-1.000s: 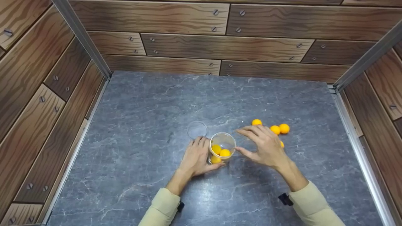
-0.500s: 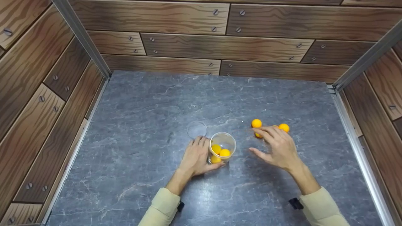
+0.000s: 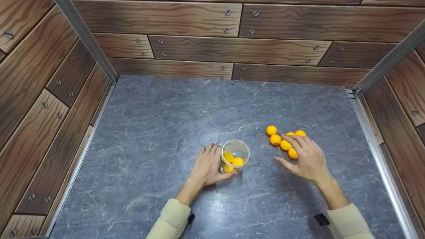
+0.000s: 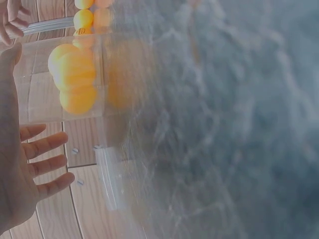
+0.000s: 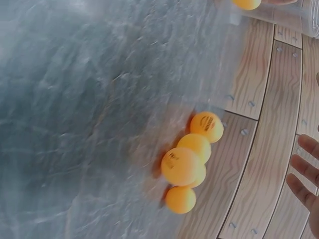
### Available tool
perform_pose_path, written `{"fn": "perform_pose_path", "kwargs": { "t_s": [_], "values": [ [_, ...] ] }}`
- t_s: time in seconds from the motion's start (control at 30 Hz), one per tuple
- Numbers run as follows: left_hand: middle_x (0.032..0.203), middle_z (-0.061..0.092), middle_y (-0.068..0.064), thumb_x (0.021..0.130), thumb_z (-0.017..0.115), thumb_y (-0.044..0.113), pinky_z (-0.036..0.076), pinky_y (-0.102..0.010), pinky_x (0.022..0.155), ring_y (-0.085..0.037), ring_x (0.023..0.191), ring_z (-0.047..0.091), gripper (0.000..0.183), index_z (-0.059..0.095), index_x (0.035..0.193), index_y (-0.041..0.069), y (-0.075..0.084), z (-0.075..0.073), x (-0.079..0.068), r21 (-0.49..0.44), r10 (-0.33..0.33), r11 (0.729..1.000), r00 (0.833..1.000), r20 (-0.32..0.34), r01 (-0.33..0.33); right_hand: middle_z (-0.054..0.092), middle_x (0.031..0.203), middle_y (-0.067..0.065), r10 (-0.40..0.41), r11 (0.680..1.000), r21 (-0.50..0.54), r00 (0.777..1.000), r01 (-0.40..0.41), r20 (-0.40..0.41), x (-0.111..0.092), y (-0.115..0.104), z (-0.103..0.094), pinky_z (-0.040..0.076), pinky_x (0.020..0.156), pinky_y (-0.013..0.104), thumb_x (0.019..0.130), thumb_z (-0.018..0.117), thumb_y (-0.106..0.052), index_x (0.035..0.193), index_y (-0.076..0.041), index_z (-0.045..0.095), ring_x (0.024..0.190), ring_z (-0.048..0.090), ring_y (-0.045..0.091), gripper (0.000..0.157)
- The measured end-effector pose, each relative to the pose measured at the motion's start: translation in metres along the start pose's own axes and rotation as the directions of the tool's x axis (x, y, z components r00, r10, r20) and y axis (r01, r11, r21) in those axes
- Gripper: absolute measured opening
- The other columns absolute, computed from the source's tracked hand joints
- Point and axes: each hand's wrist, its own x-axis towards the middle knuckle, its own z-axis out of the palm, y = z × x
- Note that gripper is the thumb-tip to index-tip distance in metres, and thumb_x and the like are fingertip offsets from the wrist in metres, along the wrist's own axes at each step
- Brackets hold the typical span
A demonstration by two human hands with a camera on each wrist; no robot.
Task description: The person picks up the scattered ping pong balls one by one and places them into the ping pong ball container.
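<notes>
Balls sit inside a clear container between the hands.

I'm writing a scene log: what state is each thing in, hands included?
Clear container: upright, uncovered, partly filled
Balls inside: at rest, at least three visible
Clear disc: lying on the table, off the container
Loose balls: bunched on the table, some partly hidden
Left hand: beside the container, fingers extended
Right hand: empty, near the loose balls
</notes>
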Motion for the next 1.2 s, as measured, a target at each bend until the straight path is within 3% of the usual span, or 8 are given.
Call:
{"fn": "perform_pose_path", "kwargs": {
  "t_s": [0.43, 0.83, 1.2],
  "values": [
    [0.131, 0.067, -0.009, 0.078, 0.060, 0.090, 0.056, -0.045, 0.103, -0.028, 0.128, 0.061, 0.101, 0.056, 0.136, 0.008, 0.001, -0.001, 0.000, 0.010, -0.004, 1.000, 1.000, 0.014, 0.004, 0.071, 0.121, 0.019, 0.021, 0.998, -0.064, 1.000, -0.021, -0.005, -0.022, 0.022, 0.004, 0.056, 0.079, 0.054, 0.073, 0.088, -0.045, 0.137, -0.008, 0.067, 0.102, 0.067, 0.041, 0.078],
    [0.133, 0.066, -0.011, 0.079, 0.059, 0.090, 0.055, -0.046, 0.105, -0.029, 0.130, 0.061, 0.103, 0.054, 0.139, 0.007, -0.001, 0.000, 0.000, 0.008, -0.001, 1.000, 1.000, 0.021, 0.000, 0.069, 0.123, 0.022, 0.138, 0.990, -0.046, 0.990, -0.136, 0.040, -0.039, 0.042, 0.016, 0.054, 0.082, 0.056, 0.068, 0.094, -0.038, 0.137, -0.008, 0.066, 0.105, 0.065, 0.043, 0.080],
    [0.132, 0.067, -0.010, 0.080, 0.054, 0.092, 0.056, -0.045, 0.103, -0.029, 0.128, 0.061, 0.103, 0.054, 0.138, 0.007, 0.000, 0.000, 0.000, 0.033, 0.005, 0.999, 1.000, 0.013, -0.005, 0.069, 0.124, 0.021, 0.199, 0.978, -0.075, 0.976, -0.193, 0.089, -0.051, 0.055, 0.023, 0.054, 0.084, 0.057, 0.068, 0.096, -0.038, 0.139, -0.010, 0.065, 0.106, 0.065, 0.042, 0.083]
  ]
}}
